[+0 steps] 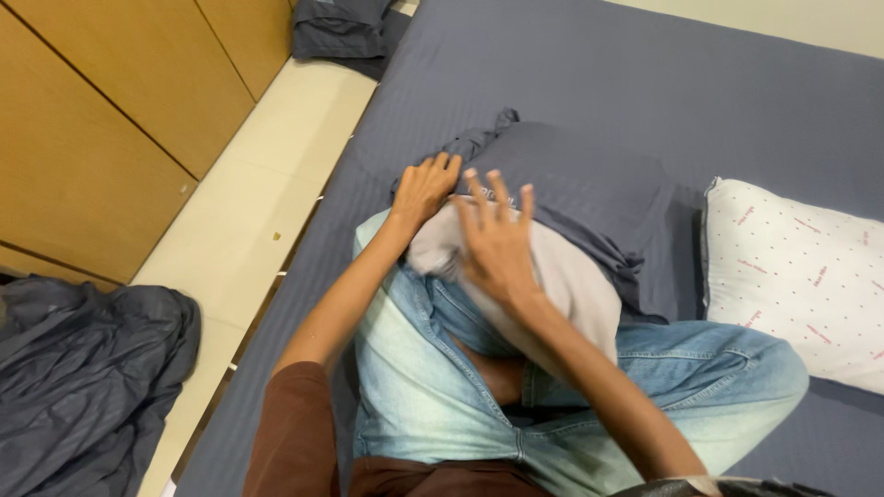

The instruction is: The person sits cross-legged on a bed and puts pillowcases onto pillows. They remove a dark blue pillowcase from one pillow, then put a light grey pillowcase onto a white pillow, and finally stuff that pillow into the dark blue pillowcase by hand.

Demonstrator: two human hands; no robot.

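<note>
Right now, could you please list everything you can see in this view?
pillow in grey case: one, grey, on the bed by the knees, its pale end uncovered
bare pillow: one, white with small red print, right on the bed
bed sheet: one, grey, over the mattress
folded cloth: one, grey, top left
crumpled cloth: one, grey, floor left
wardrobe: wooden, left
left hand: gripping the case edge
right hand: fingers spread over the pillow

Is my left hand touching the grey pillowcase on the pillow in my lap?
Touching. The head view shows the left hand gripping the bunched edge of the grey pillowcase, its fingers curled over the fabric with no gap.
</note>
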